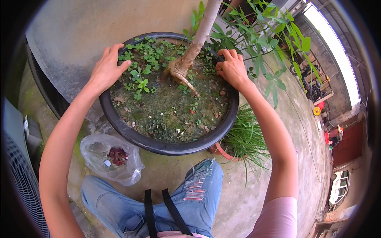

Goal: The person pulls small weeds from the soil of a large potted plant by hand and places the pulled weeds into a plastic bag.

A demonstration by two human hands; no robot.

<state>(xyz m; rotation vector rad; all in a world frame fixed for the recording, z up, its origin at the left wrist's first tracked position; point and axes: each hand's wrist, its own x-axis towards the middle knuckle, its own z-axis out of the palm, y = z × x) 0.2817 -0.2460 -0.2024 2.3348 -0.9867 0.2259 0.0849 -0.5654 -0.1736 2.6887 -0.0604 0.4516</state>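
Observation:
A large black oval pot (166, 148) holds soil, clover-like weeds (141, 53) and a pale leaning tree trunk (198, 37) with an exposed root. My left hand (107, 65) grips the upper left rim, fingers curled and thumb reaching inward beside the weeds. My right hand (232, 69) grips the upper right rim with bent fingers. A clear plastic bag (97, 154) with dark reddish scraps lies on the concrete below the pot's left side.
A grassy plant (248, 139) in a terracotta pot sits right of the black pot, beneath leafy branches (274, 43). A grey wall panel (71, 47) stands behind. A grilled unit (22, 178) is at left. Motorbikes (311, 83) and a white van (338, 186) are in the far right background.

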